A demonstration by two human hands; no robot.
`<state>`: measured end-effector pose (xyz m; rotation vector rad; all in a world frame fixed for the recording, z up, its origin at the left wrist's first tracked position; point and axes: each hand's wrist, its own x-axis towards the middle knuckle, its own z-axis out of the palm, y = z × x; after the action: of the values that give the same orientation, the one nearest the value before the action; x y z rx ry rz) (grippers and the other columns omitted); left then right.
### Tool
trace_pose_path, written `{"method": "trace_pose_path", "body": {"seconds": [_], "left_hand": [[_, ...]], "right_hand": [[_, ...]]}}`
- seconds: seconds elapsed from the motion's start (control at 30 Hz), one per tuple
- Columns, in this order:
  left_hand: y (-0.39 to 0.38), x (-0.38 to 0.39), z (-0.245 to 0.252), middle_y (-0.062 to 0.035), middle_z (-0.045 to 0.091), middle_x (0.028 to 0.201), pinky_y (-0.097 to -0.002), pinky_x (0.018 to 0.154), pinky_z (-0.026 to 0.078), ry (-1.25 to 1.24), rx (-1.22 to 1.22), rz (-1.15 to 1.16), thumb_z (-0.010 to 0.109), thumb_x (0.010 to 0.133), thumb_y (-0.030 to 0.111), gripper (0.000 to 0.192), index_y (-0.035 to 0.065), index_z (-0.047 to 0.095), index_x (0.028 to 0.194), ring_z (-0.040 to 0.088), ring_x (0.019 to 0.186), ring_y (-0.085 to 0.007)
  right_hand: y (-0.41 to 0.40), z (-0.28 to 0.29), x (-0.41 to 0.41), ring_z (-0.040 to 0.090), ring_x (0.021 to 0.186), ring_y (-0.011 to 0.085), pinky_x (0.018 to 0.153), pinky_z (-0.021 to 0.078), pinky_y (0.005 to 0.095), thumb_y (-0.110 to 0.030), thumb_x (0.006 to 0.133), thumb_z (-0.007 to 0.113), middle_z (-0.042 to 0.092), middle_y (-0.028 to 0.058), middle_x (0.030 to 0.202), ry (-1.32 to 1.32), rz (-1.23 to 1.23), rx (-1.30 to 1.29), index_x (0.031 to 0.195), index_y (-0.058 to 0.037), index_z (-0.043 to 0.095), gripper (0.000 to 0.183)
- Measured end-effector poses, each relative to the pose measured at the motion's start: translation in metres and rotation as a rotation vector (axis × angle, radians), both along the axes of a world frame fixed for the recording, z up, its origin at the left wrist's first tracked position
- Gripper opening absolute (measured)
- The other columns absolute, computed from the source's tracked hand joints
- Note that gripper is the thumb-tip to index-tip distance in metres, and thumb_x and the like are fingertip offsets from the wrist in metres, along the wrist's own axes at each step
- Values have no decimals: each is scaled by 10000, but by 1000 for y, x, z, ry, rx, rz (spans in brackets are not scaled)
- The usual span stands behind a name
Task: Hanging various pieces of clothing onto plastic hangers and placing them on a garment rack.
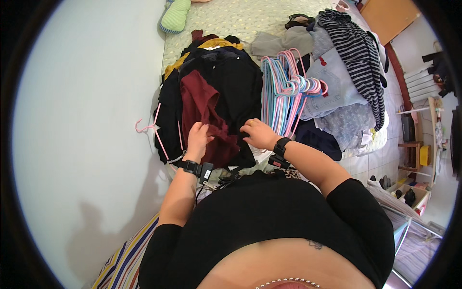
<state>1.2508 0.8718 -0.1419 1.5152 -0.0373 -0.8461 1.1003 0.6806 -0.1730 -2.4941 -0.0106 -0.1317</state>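
Note:
A maroon garment (202,97) lies crumpled over a pile of black clothes (238,83) on the bed. My left hand (197,141) is at its near left part, with thumb and fingers pinching the maroon cloth. To the right, my right hand (262,134) rests at the black cloth with its fingers curled; whether they grip the fabric is hard to make out. A pink hanger (157,126) sticks out at the pile's left side, by the wall. Just beyond my right hand lies a bundle of pink, blue and white hangers (285,94).
Folded denim (330,81) and a black-and-grey striped garment (357,61) are heaped on the right of the bed (223,14). A white wall (90,90) runs close along the left. A green pillow (175,16) lies at the far left corner. Black cables (229,177) lie near my body.

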Motion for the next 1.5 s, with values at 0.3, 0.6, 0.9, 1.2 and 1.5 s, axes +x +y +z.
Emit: {"method": "trace_pose_path", "body": {"seconds": [0.3, 0.6, 0.9, 1.2, 1.5], "left_hand": [[30, 8, 9, -9, 606, 805, -237, 601, 474, 4, -15, 83, 486, 909, 162, 80, 96, 531, 910, 567, 684, -90], [36, 9, 12, 15, 600, 826, -242, 633, 470, -21, -21, 36, 500, 904, 160, 39, 126, 518, 903, 559, 692, -88], [29, 15, 5, 21, 591, 813, -232, 621, 462, -41, -57, 35, 499, 905, 166, 56, 120, 525, 885, 557, 694, -83], [22, 17, 10, 0, 568, 796, -243, 591, 463, -120, -7, -6, 520, 887, 162, 99, 67, 543, 878, 546, 698, -97], [15, 17, 15, 23, 543, 765, -226, 590, 467, -143, -15, -45, 524, 889, 159, 75, 93, 528, 854, 527, 663, -70]], "right_hand": [[-55, -58, -37, 589, 854, 357, 765, 471, 435, -252, 799, 551, 617, 188, 873, 584, -186, -195, 915, -37, 618, 253], [-58, -14, -54, 578, 678, 188, 652, 472, 318, -21, 732, 622, 569, 72, 724, -45, -811, 702, 1162, -30, 457, 460], [-74, 57, -101, 555, 848, 191, 741, 431, 368, -99, 876, 480, 519, 42, 1061, 142, -760, 1539, 965, -155, 454, 108], [-65, 114, -161, 567, 992, 431, 804, 501, 452, -84, 883, 394, 537, 147, 1050, -228, -618, 1539, 939, -110, 434, 73], [-46, 132, -164, 586, 918, 467, 743, 545, 467, -174, 845, 452, 526, 149, 948, -46, -363, 1642, 894, -81, 409, 114]]}}
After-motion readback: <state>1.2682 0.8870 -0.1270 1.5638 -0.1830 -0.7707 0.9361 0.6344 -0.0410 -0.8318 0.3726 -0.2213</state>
